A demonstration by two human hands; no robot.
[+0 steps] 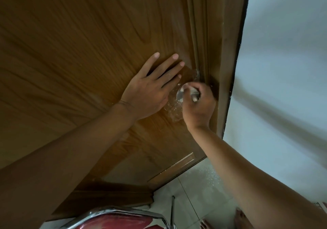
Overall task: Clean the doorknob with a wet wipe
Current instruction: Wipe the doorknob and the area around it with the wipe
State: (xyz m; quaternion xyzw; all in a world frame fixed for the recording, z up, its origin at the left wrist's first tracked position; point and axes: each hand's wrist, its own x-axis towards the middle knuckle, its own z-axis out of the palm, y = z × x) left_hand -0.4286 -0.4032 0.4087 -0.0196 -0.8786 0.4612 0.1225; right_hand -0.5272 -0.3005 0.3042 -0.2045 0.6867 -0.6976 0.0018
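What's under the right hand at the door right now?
The right hand is closed over the metal doorknob; bits of white wet wipe show between its fingers. Most of the knob and wipe is covered.

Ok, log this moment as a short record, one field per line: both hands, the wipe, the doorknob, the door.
left hand: flat, fingers spread, pressed on the door
right hand: closed around the doorknob with the wet wipe
wet wipe: white bits showing between the fingers
doorknob: metal, mostly hidden
door: brown wood grain, shiny wet-looking patch around the knob
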